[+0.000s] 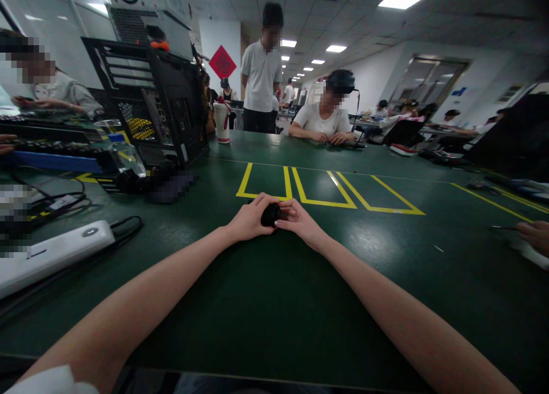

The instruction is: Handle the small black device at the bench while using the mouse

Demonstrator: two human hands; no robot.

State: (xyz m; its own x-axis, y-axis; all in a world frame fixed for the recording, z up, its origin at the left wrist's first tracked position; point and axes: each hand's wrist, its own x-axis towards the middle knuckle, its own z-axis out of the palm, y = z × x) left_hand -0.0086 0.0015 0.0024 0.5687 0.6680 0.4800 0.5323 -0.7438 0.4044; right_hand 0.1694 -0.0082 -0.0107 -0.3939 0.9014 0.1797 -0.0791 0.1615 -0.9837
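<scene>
A small black rounded object [270, 215], about the size of a computer mouse, is held between my two hands above the green table; its exact kind I cannot make out. My left hand [252, 219] wraps round its left side, with the fingers over the top and the thumb along the near edge. From the right, my right hand [300, 221] closes on it with thumb and fingertips. Just beyond my hands, yellow tape outlines [326, 203] mark the table. Fingers hide much of the object's sides.
At left stand an open black computer case [171, 111], a clear plastic container [127, 156] and a white power strip [81, 251] with a black cable. A paper cup [222, 122] is farther back. Co-workers sit and stand around the table; one person's hand [534, 234] shows at right.
</scene>
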